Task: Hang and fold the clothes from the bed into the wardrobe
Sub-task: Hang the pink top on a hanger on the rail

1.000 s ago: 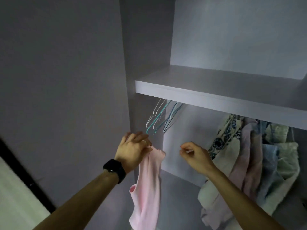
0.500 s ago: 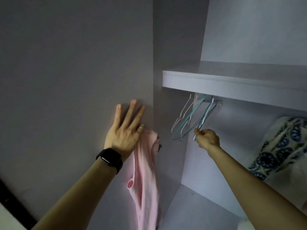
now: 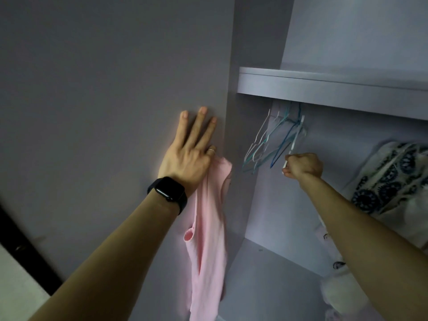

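A pink garment [image 3: 208, 228] hangs from the thumb side of my left hand [image 3: 187, 156]. Three of that hand's fingers lie straight against the grey wardrobe side panel [image 3: 115, 89], and the thumb is hidden behind the cloth. Several wire hangers [image 3: 266, 144], white, teal and blue, hang in a bunch from under the shelf [image 3: 324, 89]. My right hand [image 3: 303, 165] reaches into the wardrobe and grips the lower end of a white hanger [image 3: 294, 144] at the right of the bunch.
Hung clothes fill the right of the wardrobe, with a white and navy patterned garment [image 3: 389, 177] in front. The wardrobe floor [image 3: 266, 286] shows below the hangers. A dark strip [image 3: 23, 246] runs along the lower left.
My left hand went from a closed grip to straight fingers on the side panel, garment still hanging from it. My right hand rose to the hangers and took hold of a white one.
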`<control>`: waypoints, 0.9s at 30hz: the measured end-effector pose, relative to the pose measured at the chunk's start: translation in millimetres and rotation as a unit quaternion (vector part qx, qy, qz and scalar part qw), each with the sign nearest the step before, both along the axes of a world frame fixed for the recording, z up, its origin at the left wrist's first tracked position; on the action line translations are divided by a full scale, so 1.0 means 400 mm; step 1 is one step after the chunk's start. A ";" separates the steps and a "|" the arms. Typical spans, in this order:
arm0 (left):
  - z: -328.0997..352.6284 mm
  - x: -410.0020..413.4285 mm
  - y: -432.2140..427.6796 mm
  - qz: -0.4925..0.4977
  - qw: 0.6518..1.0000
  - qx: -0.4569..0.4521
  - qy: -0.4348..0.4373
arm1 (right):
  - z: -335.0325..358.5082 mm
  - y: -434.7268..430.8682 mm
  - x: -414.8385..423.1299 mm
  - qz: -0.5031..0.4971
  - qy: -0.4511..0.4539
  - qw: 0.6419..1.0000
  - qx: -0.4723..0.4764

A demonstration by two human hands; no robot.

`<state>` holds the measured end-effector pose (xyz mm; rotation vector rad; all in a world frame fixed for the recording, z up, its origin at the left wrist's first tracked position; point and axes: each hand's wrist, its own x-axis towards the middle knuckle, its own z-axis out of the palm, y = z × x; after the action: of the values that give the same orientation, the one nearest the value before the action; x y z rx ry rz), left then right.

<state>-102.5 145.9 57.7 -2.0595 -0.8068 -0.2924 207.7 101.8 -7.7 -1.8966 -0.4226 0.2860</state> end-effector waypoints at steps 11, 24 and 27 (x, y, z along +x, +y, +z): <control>0.006 -0.005 -0.006 -0.008 1.000 -0.010 0.002 | 0.061 -0.033 -0.013 0.069 0.109 0.991 0.042; 0.006 -0.008 0.003 -0.020 1.000 0.020 0.004 | -0.029 0.103 -0.083 0.073 0.072 0.994 0.038; 0.003 -0.008 0.004 -0.024 0.999 0.023 -0.004 | -0.023 0.120 -0.101 0.041 0.049 0.998 0.022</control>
<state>-105.9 147.4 58.8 -2.0373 -0.7494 -0.3439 167.5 149.9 -17.0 -1.8176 -0.4366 0.4194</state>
